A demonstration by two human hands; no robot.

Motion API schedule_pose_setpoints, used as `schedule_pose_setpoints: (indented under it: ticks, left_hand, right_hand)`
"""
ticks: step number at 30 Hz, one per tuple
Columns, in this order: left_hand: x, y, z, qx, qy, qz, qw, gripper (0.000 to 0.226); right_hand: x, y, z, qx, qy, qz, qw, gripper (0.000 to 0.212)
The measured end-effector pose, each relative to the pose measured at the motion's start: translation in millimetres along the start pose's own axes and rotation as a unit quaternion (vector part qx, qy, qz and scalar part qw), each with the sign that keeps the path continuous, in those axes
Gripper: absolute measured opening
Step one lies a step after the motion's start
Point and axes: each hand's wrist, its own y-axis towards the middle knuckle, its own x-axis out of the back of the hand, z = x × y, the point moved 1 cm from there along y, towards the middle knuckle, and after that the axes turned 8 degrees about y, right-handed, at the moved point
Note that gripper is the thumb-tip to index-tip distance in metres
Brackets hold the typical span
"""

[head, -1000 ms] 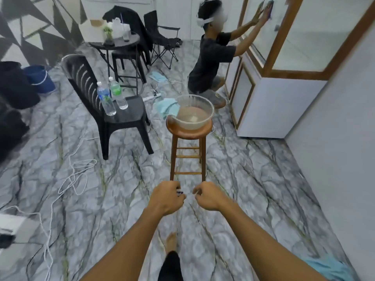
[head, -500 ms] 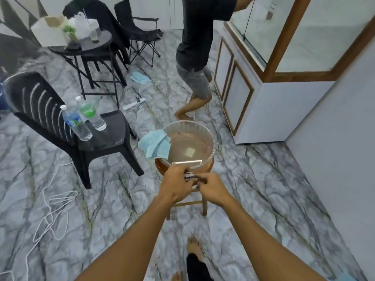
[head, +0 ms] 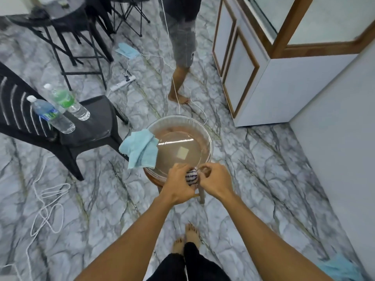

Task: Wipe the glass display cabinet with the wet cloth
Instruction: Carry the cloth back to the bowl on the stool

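Note:
My left hand [head: 179, 184] and my right hand [head: 216, 182] meet over the near rim of a clear bowl [head: 209, 138] of murky water. Between them is a small striped cloth [head: 192, 176], bunched up, with both hands closed on it. A light blue cloth [head: 140, 150] hangs over the bowl's left rim. The bowl rests on a round wooden stool [head: 151, 176]. The glass display cabinet [head: 284, 43], with wooden frame and white base, stands at the upper right.
Another person's legs [head: 182, 57] stand beside the cabinet. A black plastic chair [head: 93, 126] on the left carries two water bottles [head: 50, 113]. White cords [head: 48, 209] and a power strip [head: 122, 84] lie on the marble floor. A grey wall [head: 341, 138] runs along the right.
I have walked up to the stool, so the bowl is now right under my hands. The other person has stood up from crouching. The striped cloth shows more between my hands.

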Motion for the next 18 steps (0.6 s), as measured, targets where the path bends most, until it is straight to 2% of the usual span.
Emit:
schedule_pose_setpoints:
  ticks: [2,5,8,14,18]
  left_hand:
    - [5,-3,0,0.008,0.009,-0.01,1.0,0.02]
    - [15,-7,5,0.017,0.049,-0.036,0.998,0.028]
    - [16,-10,12,0.013,0.06,-0.036,0.997,0.025]
    - [7,-15,19,-0.025,0.093,-0.061,0.994,0.039]
    - [8,-17,19,-0.032,0.096,-0.07,0.992,0.031]
  right_hand:
    - [-3,-1,-1,0.066,-0.013,-0.015,0.998,0.021]
    - [-10,-1,2,0.125,-0.043,0.03,0.991,0.027]
    - [-15,-1,1,0.134,-0.052,0.039,0.989,0.026]
    - [-21,-7,-5,0.138,-0.058,0.029,0.988,0.023]
    - [-25,-13,-4,0.145,-0.055,0.012,0.988,0.025]
